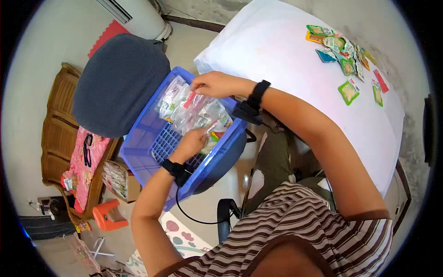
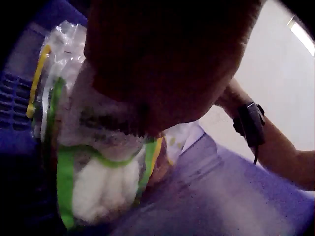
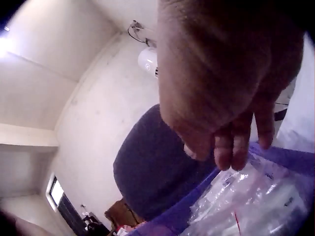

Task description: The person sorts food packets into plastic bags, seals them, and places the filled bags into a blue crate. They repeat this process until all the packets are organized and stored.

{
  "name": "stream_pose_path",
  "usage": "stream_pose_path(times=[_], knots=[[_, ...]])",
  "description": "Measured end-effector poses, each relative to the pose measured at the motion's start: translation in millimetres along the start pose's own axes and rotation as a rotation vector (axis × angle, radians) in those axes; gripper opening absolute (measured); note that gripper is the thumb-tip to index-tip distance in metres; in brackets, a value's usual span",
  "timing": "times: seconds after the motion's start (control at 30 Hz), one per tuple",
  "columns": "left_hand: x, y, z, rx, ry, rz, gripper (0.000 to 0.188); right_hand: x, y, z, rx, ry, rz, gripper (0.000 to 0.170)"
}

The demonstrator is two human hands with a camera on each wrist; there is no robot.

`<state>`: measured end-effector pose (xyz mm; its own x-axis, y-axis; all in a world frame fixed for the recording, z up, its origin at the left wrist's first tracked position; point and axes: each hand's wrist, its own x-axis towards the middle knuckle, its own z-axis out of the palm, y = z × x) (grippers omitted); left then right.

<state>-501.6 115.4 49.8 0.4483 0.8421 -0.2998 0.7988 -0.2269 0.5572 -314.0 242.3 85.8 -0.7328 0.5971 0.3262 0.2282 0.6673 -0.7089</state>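
A blue plastic basket (image 1: 138, 138) holds several clear plastic packets (image 1: 173, 99) lined up along its far and right sides. My left hand (image 1: 191, 142) reaches down into it and pinches the top of a clear packet with green edges (image 2: 66, 184) and pale contents. The left fingertips are hidden behind the hand in the left wrist view. Above the packets at the far side hangs my right hand (image 1: 217, 84), its fingers loosely bent downward. In the right wrist view those fingers (image 3: 224, 152) point toward the shiny plastic (image 3: 246, 201), with nothing seen between them.
A table with a white cover (image 1: 277, 51) stands to the right, with several small colourful packets (image 1: 344, 55) at its far side. A dark grey chair back (image 1: 122, 85) rises behind the basket. An orange stool (image 1: 110, 215) and a wooden bench (image 1: 62, 138) are at left.
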Motion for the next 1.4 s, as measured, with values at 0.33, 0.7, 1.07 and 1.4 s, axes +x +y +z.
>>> stream_pose_path(times=[0.33, 0.7, 1.07, 1.4], knots=[[-6, 15, -4, 0.028, -0.123, 0.053, 0.024, -56, -35, 14, -0.436, -0.639, 0.000, 0.029], [14, -7, 18, 0.067, 0.060, 0.126, 0.026, -45, -20, 41, -0.933, -0.578, 0.019, 0.013], [15, -3, -38, 0.234, 0.655, 0.160, 0.034, -52, -21, 29, -0.792, -0.501, 0.076, 0.009], [68, -86, -7, -0.048, 0.162, -0.067, 0.032, -63, -21, 22, -0.611, -0.351, 0.021, 0.010]])
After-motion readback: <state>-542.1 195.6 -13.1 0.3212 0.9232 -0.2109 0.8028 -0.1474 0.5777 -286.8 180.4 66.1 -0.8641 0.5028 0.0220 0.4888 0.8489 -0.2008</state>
